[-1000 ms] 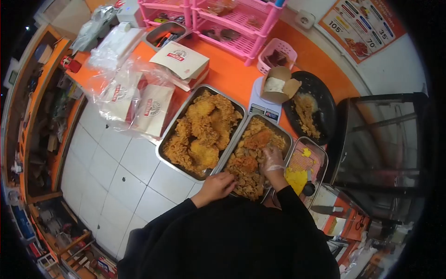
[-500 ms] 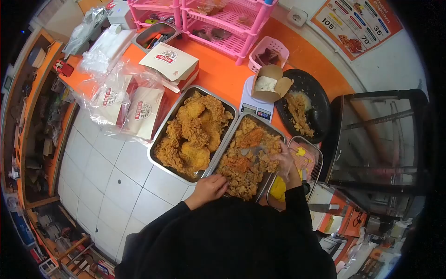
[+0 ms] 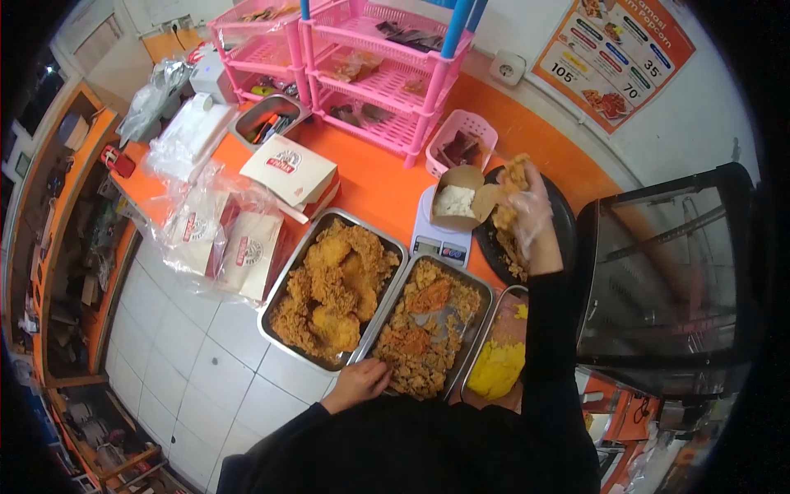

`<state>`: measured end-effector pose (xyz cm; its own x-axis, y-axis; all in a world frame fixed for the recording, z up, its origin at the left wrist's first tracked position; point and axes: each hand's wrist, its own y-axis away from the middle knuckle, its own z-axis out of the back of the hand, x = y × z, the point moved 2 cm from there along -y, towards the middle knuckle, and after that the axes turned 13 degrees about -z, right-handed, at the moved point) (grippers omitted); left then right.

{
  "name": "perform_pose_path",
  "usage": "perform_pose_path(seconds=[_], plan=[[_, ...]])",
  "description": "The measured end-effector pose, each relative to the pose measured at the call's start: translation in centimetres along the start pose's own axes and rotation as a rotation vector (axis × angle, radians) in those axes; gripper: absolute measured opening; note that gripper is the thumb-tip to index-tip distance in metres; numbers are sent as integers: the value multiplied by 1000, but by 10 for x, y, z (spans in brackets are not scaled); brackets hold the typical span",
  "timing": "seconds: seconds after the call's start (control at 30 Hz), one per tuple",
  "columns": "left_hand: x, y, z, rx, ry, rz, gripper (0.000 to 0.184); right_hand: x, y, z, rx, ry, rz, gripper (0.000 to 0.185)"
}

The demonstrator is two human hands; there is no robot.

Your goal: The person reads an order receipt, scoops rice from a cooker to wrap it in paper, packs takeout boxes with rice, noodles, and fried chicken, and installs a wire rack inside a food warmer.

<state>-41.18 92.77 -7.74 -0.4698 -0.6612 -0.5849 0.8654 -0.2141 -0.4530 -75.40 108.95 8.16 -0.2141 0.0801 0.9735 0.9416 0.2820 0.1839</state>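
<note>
Clock positions are read about the middle tray (image 3: 486, 298), with twelve at the far side. This metal tray holds small fried chicken pieces; patches of its bare floor show between them.

The right hand (image 3: 531, 214), in a clear glove, is raised at one o'clock, its fingers closed around a clump of fried chicken (image 3: 516, 174). The clump is over the left part of the black pan (image 3: 566, 206), where more brown fried food shows beneath the hand. The bare left hand (image 3: 360, 384) is at half past seven, by the near-left corner of the middle tray, its fingers curled close together; whether they grip the rim cannot be told.

At twelve o'clock, just beyond the tray's far edge, is the kitchen scale (image 3: 442, 249), bearing an opened paper box (image 3: 471, 177) with white, rice-like contents. Its flap reaches toward the pan and the right hand, leaving little room between.

The large tray (image 3: 294, 266) of big fried pieces adjoins at ten o'clock, rim near rim. At four o'clock, a third tray (image 3: 508, 328) with yellow food lies alongside, partly covered by the right sleeve (image 3: 550, 346). The glass display case (image 3: 666, 272) bounds the pan at half past two.
</note>
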Motion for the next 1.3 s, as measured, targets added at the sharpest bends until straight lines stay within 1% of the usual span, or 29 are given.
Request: perform_pose_path(seconds=[0.03, 0.13, 0.17, 0.27, 0.37, 0.47, 0.57, 0.67, 0.7, 0.8, 0.9, 1.0, 1.1, 1.2, 1.3], plan=[[1, 1, -2, 20, -4, -20, 10, -1, -15, -2, -29, -17, 16, 63], [-3, -1, 1, 95, -41, -49, 13, -20, -55, 10, -294, 546, 189, 59], [-1, 0, -1, 100, -35, -63, 13, -33, -66, 14, -237, 418, 126, 57], [2, 2, -4, 112, -22, -79, 14, -54, -81, 28, -12, 26, 74, 58], [0, 3, -5, 125, -35, -68, 14, -46, -64, 22, -52, 71, 49, 59], [1, 2, -5, 144, -45, -69, 14, -73, -92, 38, -171, 377, 133, 53], [0, 2, -5, 152, -46, -65, 13, -70, -87, 17, -240, 296, 127, 47], [-2, 2, -4, 188, -46, -103, 12, -80, -96, 20, -478, 688, 539, 44], [-2, 3, -6, 211, -34, -125, 12, -63, -78, 9, -441, 707, 511, 45], [-1, 6, -8, 237, -33, -182, 15, -64, -75, 4, -422, 771, 537, 45], [-1, 4, -6, 242, -22, -204, 16, -63, -70, 1, -386, 732, 456, 46], [0, 5, -7, 236, -24, -209, 16, -65, -71, 2, -462, 764, 464, 47], [-2, 4, -4, 251, -44, -205, 15, -65, -71, 3, -486, 675, 341, 55], [-1, 5, -6, 239, -38, -198, 15, -51, -72, 5, -255, 337, 72, 59], [-3, 4, -4, 217, -29, -191, 16, -28, -47, -13, -210, -86, -30, 56]])
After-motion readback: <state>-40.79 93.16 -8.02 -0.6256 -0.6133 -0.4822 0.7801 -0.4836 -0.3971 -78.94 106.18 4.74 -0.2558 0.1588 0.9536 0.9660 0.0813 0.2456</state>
